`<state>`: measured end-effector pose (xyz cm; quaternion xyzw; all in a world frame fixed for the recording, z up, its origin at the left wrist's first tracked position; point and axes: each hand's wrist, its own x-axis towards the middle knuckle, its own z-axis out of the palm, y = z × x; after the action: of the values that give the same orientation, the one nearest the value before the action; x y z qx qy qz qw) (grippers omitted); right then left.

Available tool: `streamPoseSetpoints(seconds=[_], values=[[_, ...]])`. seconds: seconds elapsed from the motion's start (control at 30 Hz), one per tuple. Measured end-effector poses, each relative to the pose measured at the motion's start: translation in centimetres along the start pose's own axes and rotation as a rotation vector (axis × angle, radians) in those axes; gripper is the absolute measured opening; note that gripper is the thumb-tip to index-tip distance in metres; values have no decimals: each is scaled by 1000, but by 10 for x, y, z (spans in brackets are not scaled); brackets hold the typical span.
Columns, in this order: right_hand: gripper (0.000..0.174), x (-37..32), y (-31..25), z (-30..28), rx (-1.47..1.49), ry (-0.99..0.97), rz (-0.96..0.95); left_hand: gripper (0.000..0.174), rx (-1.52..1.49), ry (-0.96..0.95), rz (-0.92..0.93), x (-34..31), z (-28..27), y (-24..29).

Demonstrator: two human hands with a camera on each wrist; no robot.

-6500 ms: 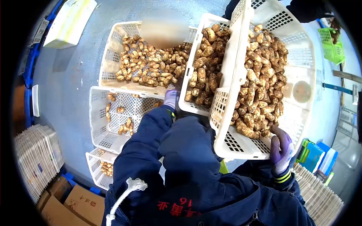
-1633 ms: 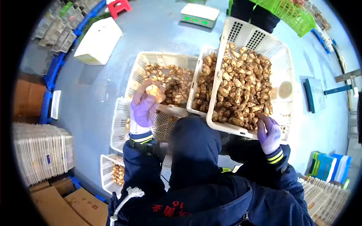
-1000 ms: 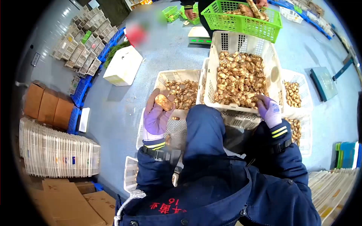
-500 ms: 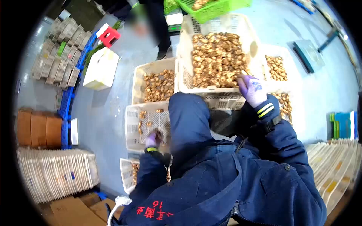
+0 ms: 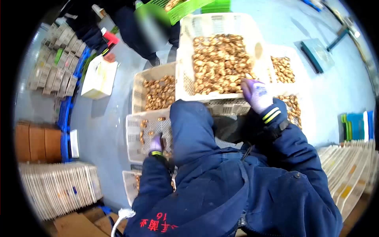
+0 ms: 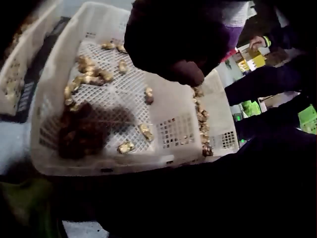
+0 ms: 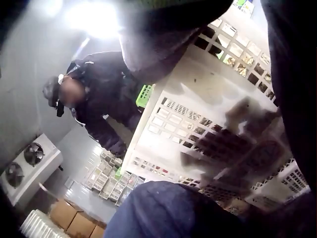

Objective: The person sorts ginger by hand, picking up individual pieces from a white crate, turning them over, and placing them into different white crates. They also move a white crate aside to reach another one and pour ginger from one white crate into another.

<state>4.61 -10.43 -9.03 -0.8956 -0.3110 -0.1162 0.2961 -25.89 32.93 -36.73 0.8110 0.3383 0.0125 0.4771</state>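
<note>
A large white crate [image 5: 188, 85] in the head view holds a heap of stubby brown-and-cream mushrooms [image 5: 221, 59]. The right hand [image 5: 257, 94], in a purple glove, is at its near side with fingertips down on the heap; a small pale piece shows beside them. Lower left, the left hand [image 5: 156, 143] reaches down over a white crate [image 5: 129, 134] with a few scattered mushrooms [image 5: 144, 123]. In the left wrist view this hand [image 6: 183, 42] is a dark shape above the mesh floor; whether it holds a mushroom I cannot tell.
Further crates of mushrooms stand at upper left [image 5: 136, 93] and on the right [image 5: 294, 65]. A person [image 5: 138, 29] stands behind the large crate by a green basket [image 5: 185, 10]. Stacked white crates [image 5: 59, 189] line the left; a flat scale [image 5: 318, 53] lies right.
The left hand, which held up a mushroom about a second ago, has come down to the sparse crate. The right hand stays by the heap. People have come nearer at the upper left.
</note>
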Motion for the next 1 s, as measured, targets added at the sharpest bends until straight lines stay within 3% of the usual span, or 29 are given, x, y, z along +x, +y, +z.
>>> streamPoseSetpoints(seconds=[0.03,0.1,0.13,0.2,0.23,0.27,0.3,0.37,0.47,0.53,0.57,0.6,0.63,0.7,0.77,0.8,0.87,0.9,0.93,1.0], values=[[18,0,2,2,5,-3,-17,26,-463,3,-403,-8,-12,92],[18,0,6,5,-7,-16,-27,32,-415,41,-150,9,-12,138],[18,0,5,5,-29,-16,-69,34,-573,80,-150,22,-12,154],[18,0,5,2,-78,-9,-145,49,-636,-125,-79,40,-26,174],[18,0,7,4,-49,-27,-72,51,-649,-161,-184,48,-29,184],[18,0,6,5,-31,-20,-56,33,-638,-100,-201,48,-26,188],[18,-1,6,5,-13,-14,-40,27,-604,-92,-264,50,-24,188],[18,0,6,5,-6,-10,-26,19,-576,-140,-343,52,-17,176],[19,0,7,6,-17,-8,-26,25,-467,-141,-372,3,1,148],[19,1,4,6,-6,8,-21,26,-458,-314,-477,-2,20,34],[19,1,5,6,-41,-5,-7,25,114,-464,14,-20,28,-2],[20,0,6,7,-39,-9,-15,24,687,-323,515,-39,35,-35],[20,0,6,7,-39,-12,-22,26,813,-307,578,-56,42,-61],[19,2,3,5,-45,-3,-35,31,792,-442,371,-65,47,-113],[20,2,0,2,-50,-71,27,35,789,-444,345,-54,44,-182],[22,3,-1,1,-54,-102,56,29,936,-640,130,-68,38,-45],[22,2,0,2,-56,-88,44,28,735,-463,158,-53,46,-49],[22,2,0,2,-58,-81,38,27,873,-478,247,-54,45,-15],[22,2,-2,2,-62,-79,46,28,823,-445,312,-51,44,5],[22,1,-5,0,-71,-76,62,28,806,-449,269,-40,58,-3]])
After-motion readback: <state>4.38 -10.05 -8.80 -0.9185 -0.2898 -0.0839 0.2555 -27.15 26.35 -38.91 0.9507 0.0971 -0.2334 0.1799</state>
